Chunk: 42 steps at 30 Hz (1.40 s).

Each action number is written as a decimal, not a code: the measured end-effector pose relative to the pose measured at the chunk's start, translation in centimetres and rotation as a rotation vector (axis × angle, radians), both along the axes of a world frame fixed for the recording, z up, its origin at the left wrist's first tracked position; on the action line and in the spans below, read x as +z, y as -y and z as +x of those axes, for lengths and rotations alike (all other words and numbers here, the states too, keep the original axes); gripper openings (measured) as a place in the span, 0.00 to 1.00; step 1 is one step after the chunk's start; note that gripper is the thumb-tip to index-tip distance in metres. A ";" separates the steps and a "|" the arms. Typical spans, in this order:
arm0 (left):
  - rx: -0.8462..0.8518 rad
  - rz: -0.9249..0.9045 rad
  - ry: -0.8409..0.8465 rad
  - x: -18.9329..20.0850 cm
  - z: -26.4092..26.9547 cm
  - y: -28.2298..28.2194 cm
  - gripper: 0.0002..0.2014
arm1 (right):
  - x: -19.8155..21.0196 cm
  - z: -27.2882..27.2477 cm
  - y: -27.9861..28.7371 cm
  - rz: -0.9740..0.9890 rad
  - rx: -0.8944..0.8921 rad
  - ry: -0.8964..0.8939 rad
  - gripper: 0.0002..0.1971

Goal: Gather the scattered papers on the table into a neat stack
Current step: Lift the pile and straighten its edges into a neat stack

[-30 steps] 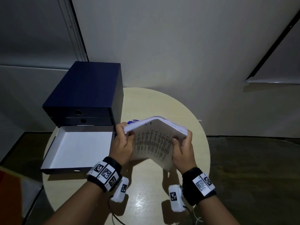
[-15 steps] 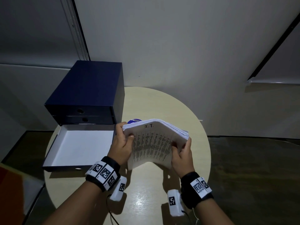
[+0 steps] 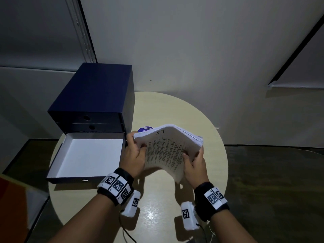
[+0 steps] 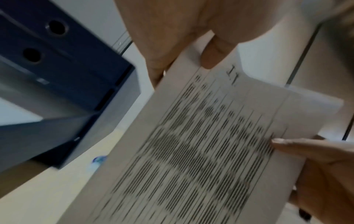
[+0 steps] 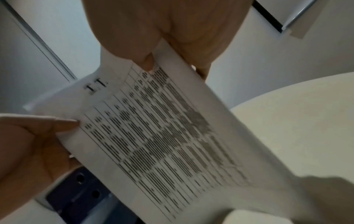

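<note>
A thick stack of printed papers [image 3: 166, 148] is held up off the round beige table [image 3: 206, 130], bent over at its top so the upper edge droops away from me. My left hand [image 3: 134, 153] grips the stack's left edge, thumb on the printed front. On the right edge my right hand [image 3: 194, 163] holds it the same way. In the left wrist view the printed sheet [image 4: 201, 144] fills the middle, with my thumb [image 4: 216, 53] pressed on its top. The right wrist view shows the sheet [image 5: 162, 128] pinched from above.
A dark blue drawer box [image 3: 94, 99] stands at the table's left, its bottom drawer [image 3: 87, 155] pulled out and white inside. A small blue-and-white round object [image 3: 144, 129] lies on the table behind the stack. A wall rises close behind the table.
The stack has tipped a little more upright and its bent top has shifted slightly right. Both hands keep their hold on its sides.
</note>
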<state>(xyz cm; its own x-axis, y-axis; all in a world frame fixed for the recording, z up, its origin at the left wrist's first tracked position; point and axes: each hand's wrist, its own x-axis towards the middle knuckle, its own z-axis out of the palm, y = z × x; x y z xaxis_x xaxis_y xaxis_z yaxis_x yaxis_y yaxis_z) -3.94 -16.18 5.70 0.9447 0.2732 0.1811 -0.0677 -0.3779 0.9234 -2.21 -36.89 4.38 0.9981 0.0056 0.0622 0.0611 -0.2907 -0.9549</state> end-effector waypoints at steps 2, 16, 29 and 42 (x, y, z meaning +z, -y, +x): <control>-0.016 -0.025 -0.036 -0.6 -0.1 -0.1 0.22 | -0.5 -0.2 0.2 0.013 0.001 -0.006 0.22; 0.171 -0.370 0.126 3.8 2.5 0.1 0.04 | 5.1 3.8 -1.8 0.184 -0.376 0.117 0.03; -0.092 -0.377 0.131 1.8 1.5 -1.6 0.30 | 3.7 2.7 0.1 0.263 -0.067 0.175 0.22; -0.017 -0.159 0.101 2.1 0.9 -0.4 0.16 | 3.1 1.7 0.2 0.113 -0.024 0.114 0.15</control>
